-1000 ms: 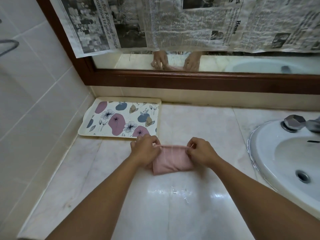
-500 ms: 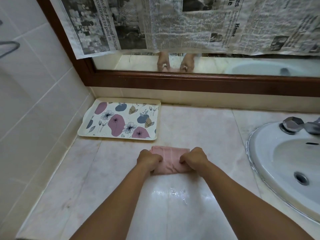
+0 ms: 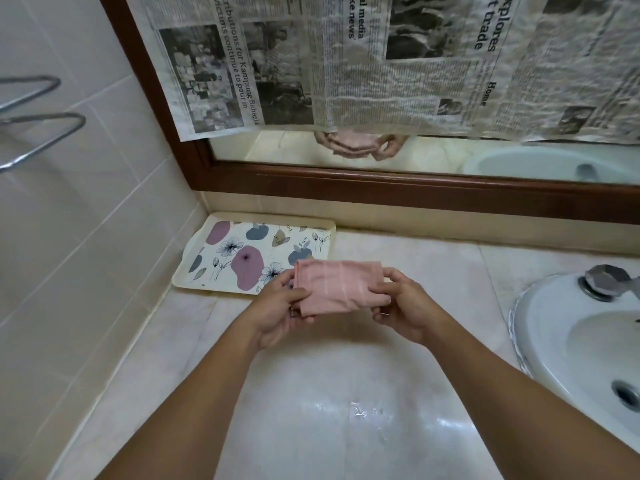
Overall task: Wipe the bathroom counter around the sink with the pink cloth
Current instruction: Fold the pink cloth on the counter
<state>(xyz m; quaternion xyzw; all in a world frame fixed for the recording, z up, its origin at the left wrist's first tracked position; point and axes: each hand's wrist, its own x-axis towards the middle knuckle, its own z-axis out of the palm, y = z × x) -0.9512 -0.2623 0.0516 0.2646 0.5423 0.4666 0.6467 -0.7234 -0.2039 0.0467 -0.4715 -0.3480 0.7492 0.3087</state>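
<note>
**Operator:** While I look from the left side to the right, I first see the flowered tray, which lies just beyond my left hand, close to the wall. The left hand pinches the left edge of the pink cloth between thumb and curled fingers. My right hand pinches the right edge in the same way. The cloth is folded in a small pad and it is held up between both hands, above the counter, not lying on it.

**Colleague:** And further to the right?

**Operator:** The sink with its tap is well to the right of my right hand. Near my forearms the counter shines and carries some water drops.

**Colleague:** So how will you do this step well?

**Operator:** I judge that the wiping is not yet started. I would keep the fold tidy, lay the pad flat and press it with one open palm. Then I would wipe in long overlapping strokes from the tray side toward the sink rim, and follow the curve of the rim closely, so the drops are not only pushed around.
</note>
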